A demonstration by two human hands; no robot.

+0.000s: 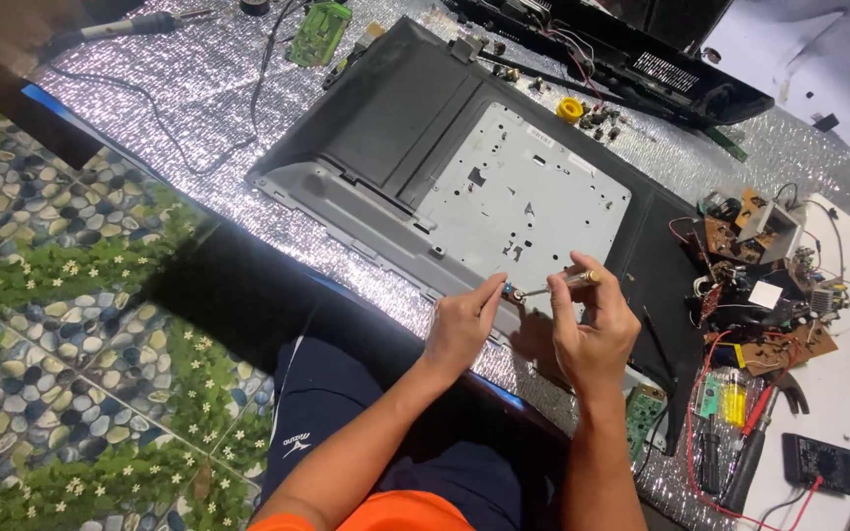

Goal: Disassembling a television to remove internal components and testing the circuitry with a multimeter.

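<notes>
A: Where are your hands?

B: Your right hand [592, 329] has its grip clamped on a screwdriver [565, 283] with a pale handle; the shaft points left, its tip at a small part [514, 292] on the lower edge of the grey metal plate [523, 197]. Your left hand [461, 324] has thumb and forefinger pressed together on that same small part, touching it beside the tip.

A: What carries the plate?

B: It is fixed in the dark back shell of a flat panel [395, 118], lying flat on the table [199, 88], which is covered in silver foil matting.

A: Nearby items?

B: A yellow solder reel [570, 108] sits past the plate's far corner. Loose brown circuit boards [759, 285] lie to your right, well apart from the hands. A soldering iron [140, 25] rests far left.
</notes>
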